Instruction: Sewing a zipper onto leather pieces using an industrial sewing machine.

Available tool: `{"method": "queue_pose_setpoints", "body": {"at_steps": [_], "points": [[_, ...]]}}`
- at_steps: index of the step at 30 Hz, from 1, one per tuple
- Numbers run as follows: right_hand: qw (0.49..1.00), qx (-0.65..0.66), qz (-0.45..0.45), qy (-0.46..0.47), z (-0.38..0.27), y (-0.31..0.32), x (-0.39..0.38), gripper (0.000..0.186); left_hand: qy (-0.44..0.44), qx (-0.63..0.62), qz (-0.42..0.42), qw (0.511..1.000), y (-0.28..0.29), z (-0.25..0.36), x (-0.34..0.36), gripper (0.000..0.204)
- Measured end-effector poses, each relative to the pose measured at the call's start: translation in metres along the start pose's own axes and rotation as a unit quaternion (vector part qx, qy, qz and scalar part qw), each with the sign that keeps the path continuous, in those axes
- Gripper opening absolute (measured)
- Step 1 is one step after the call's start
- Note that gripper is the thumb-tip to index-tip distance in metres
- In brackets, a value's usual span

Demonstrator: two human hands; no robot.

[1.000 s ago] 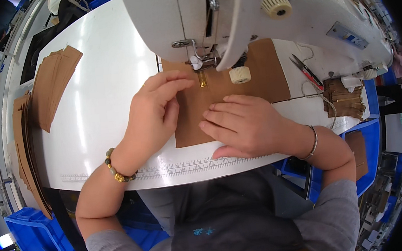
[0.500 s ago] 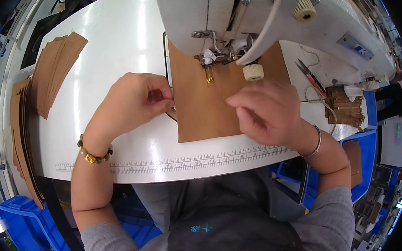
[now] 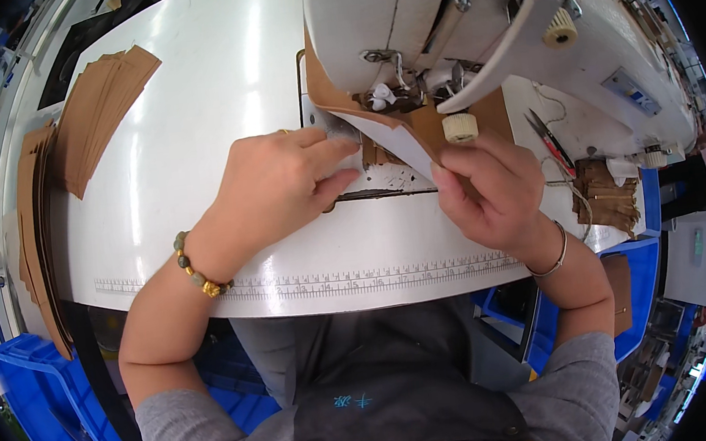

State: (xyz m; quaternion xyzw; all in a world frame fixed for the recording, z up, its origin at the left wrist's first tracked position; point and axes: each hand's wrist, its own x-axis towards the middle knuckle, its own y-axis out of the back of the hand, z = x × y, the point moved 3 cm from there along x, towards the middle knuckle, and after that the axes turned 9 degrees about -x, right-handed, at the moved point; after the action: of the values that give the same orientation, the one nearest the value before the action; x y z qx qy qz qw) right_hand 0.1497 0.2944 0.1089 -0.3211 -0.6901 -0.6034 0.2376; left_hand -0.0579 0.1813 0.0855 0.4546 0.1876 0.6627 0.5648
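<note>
Far left: stacks of brown cut pieces standing along the table edge, a fanned pile further in, a blue bin below the near edge.

Left of centre: left hand, beaded bracelet at the wrist, grip closed in a pinch, fingertips pressing the near-left edge of the brown piece against the metal plate under the machine.

Centre: brown piece lifted and folded back, pale underside showing, upper part tucked beneath the white sewing machine head, close to the presser foot. Needle itself too small to make out.

Right of centre: right hand, thin bangle at the wrist, grip closed on the piece's near-right corner, thumb and forefinger pulling it up toward the cream knob.

Far right: scissors lying on the table, more brown pieces stacked at the edge.

Likely risks, as judgement only: left fingertips very near the foot, so a pinch or needle strike if the machine runs with them there. Uneven pull between the two grips could skew or crease the piece under the foot. Lifted corner close to the knob and thread, so possible snagging.
</note>
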Motion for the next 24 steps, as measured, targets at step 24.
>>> {"method": "queue_pose_setpoints", "body": {"at_steps": [24], "points": [[0.981, -0.087, -0.172, -0.008, -0.005, -0.04, -0.017, 0.037, 0.0, 0.149, -0.128, 0.981, -0.004, 0.019, -0.008, 0.005]]}}
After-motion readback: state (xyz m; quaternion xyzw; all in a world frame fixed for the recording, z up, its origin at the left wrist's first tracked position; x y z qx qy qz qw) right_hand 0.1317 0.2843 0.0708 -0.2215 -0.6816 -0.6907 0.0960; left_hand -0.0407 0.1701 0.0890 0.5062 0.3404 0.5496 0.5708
